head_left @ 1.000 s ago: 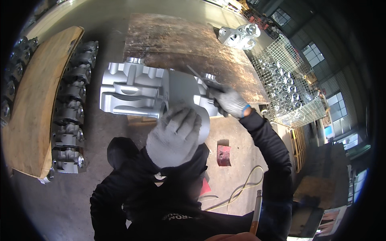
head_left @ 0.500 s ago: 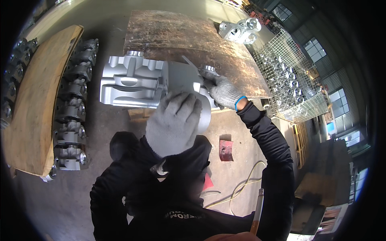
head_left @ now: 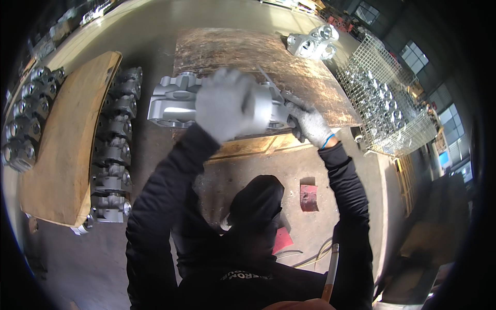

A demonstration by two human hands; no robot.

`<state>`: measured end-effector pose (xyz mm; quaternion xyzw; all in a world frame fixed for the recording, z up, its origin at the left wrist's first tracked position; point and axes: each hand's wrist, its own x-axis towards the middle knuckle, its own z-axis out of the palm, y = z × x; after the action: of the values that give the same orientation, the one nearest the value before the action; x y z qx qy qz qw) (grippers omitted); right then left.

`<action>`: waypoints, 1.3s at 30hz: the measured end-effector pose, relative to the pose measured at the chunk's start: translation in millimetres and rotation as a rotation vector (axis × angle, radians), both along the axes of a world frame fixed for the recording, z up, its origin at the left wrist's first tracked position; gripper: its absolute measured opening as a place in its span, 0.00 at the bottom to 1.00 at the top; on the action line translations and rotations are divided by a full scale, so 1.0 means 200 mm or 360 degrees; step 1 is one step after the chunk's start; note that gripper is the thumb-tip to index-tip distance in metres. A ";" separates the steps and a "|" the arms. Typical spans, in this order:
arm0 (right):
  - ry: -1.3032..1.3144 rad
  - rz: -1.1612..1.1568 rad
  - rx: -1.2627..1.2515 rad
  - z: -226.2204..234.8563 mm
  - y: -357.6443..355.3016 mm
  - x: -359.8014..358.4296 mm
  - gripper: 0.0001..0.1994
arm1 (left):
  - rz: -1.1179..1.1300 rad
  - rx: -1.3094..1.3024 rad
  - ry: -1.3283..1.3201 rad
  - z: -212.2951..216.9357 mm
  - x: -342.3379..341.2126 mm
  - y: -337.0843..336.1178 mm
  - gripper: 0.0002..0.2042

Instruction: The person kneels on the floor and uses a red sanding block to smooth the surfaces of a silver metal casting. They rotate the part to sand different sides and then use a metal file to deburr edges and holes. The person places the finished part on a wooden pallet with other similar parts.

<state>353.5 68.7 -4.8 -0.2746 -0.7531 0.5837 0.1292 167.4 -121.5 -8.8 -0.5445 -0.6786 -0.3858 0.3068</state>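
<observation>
A large grey metal casting [head_left: 173, 101] is seen lying on a worn, rust-brown work board [head_left: 243, 49], at the board's near edge. The gloved left hand [head_left: 225, 106] is laid over the casting's middle, fingers spread wide and pressed down on its top; nothing is enclosed in it. The gloved right hand [head_left: 310, 124] is closed around the handle of a thin hand tool [head_left: 276, 90], whose narrow blade is pointed up and left along the casting's right end. The right hand sits just at the board's front right corner.

Behind the casting, most of the board's surface is left bare up to its far edge, where a second, smaller casting [head_left: 312, 44] is placed at the far right corner. To the right of the board, close beside its edge, a wire mesh cage [head_left: 392, 103] filled with shiny parts is set, so little room is left on that side. To the left, a strip of concrete floor [head_left: 150, 36] separates the board from a row of dark castings [head_left: 116, 139] lined along a curved wooden pallet [head_left: 62, 150]. More bright castings [head_left: 23, 124] are ranged along the pallet's outer edge. A red block [head_left: 309, 197] lies on the floor below the board's near edge.
</observation>
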 end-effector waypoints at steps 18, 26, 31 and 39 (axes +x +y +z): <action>0.1397 -0.0552 -0.1348 -0.43 -0.70 -0.50 0.30 | 0.0021 -0.0255 -0.0293 0.21 -0.53 0.42 0.12; 0.1443 -0.0525 -0.1922 -0.29 -0.70 -0.48 0.31 | -0.0101 -0.0250 -0.0461 0.20 -0.56 0.42 0.12; 0.1254 -0.0452 -0.2348 -0.28 -0.61 -0.46 0.16 | -0.0013 -0.0299 -0.0345 0.21 -0.53 0.41 0.12; 0.1140 -0.0250 -0.2344 -0.30 -0.53 -0.37 0.12 | -0.0013 -0.0352 -0.0503 0.26 -0.46 0.40 0.12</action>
<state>280.3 -37.7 -65.0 -0.1379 -0.0690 0.9698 0.1889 75.6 -42.4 42.7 -0.5102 -0.7544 -0.3908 0.1332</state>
